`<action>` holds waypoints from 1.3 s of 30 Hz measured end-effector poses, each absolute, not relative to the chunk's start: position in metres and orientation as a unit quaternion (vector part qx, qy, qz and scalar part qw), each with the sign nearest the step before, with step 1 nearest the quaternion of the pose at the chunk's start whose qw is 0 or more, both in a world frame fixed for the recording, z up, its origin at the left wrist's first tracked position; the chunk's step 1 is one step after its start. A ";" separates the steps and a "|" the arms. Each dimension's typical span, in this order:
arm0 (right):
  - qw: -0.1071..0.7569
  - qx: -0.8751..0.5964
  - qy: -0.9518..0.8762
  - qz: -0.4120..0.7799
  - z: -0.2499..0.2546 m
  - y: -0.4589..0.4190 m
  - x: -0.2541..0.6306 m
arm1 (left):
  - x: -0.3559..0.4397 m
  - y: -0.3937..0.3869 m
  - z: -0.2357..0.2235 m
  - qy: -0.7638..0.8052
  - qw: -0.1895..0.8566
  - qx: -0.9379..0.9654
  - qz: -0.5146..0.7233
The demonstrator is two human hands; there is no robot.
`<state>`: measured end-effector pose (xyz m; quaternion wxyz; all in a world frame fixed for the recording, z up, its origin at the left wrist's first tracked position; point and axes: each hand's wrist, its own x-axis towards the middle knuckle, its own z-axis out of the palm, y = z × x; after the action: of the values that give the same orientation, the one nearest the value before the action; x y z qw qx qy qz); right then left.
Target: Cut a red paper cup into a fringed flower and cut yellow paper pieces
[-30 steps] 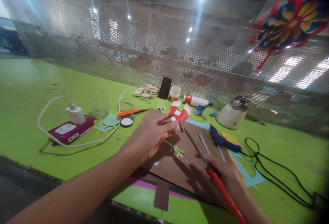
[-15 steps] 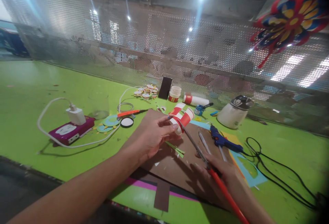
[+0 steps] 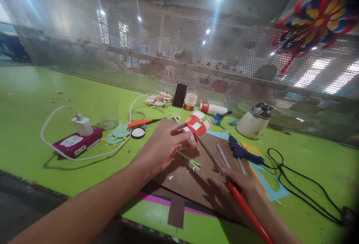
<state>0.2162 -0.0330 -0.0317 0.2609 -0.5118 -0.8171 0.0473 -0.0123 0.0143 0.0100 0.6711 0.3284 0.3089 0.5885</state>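
My left hand (image 3: 168, 139) is closed on a red and white paper cup (image 3: 202, 126) that is cut into strips spreading outward, over the brown board (image 3: 179, 184). In my right hand (image 3: 238, 186) is a pair of scissors (image 3: 213, 157) with long metal blades and red handles. Their tips meet the cup just beside my left fingers. How far the blades are apart I cannot make out. Green paper strips (image 3: 190, 160) and small white scraps lie on the board below the cup.
A blue glue gun (image 3: 244, 151) with a black cord lies right of the board, near a white kettle-like container (image 3: 254, 122). Stacked paper cups (image 3: 190, 102) and a phone (image 3: 180, 95) stand behind. Leftward are a purple power strip (image 3: 78, 142), a clear cup (image 3: 108, 115) and an orange cutter (image 3: 144, 123).
The cut paper cup has turned slightly in my left hand, and its strips sit a little lower and flatter. The scissors stay at the cup with barely any shift.
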 end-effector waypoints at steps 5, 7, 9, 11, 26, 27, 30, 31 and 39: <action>0.247 -0.511 -0.821 0.057 -0.030 -0.033 0.218 | -0.012 0.014 0.010 0.315 0.665 0.332 0.590; 0.247 -0.512 -0.820 0.061 -0.030 -0.033 0.218 | -0.011 0.014 0.009 0.321 0.661 0.338 0.588; 0.248 -0.513 -0.819 0.062 -0.030 -0.033 0.218 | -0.010 0.014 0.008 0.322 0.658 0.346 0.587; 0.250 -0.512 -0.819 0.062 -0.030 -0.033 0.218 | -0.010 0.014 0.007 0.319 0.658 0.355 0.582; 0.249 -0.505 -0.825 0.055 -0.027 -0.032 0.216 | -0.014 0.013 0.009 0.329 0.667 0.381 0.550; 0.251 -0.507 -0.823 0.050 -0.028 -0.033 0.216 | -0.014 0.013 0.009 0.326 0.670 0.380 0.548; 0.257 -0.510 -0.820 0.045 -0.028 -0.034 0.215 | -0.014 0.013 0.008 0.323 0.674 0.379 0.546; 0.259 -0.511 -0.819 0.044 -0.028 -0.034 0.215 | -0.013 0.013 0.008 0.321 0.675 0.380 0.546; 0.262 -0.516 -0.814 0.048 -0.029 -0.036 0.213 | -0.012 0.012 0.008 0.312 0.678 0.367 0.556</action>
<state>0.2125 -0.0362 -0.0295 0.2624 -0.5161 -0.8140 0.0478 -0.0122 0.0116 0.0079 0.6777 0.3666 0.3118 0.5560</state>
